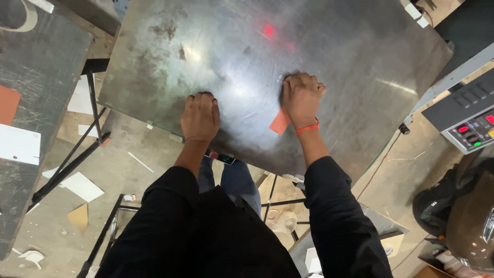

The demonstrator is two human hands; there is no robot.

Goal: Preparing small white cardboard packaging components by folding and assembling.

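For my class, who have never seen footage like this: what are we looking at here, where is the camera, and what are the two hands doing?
The one picture comes from a camera worn on the person's head, looking down past black sleeves. Both bare hands press flat on a large scuffed metal sheet. The left hand rests near the sheet's front edge with nothing under it that can be seen. The right hand, with an orange wristband, lies on a small orange card that sticks out beside the wrist. A red light spot glows on the metal. At the right is a control panel with lit buttons. Paper scraps lie on the floor.
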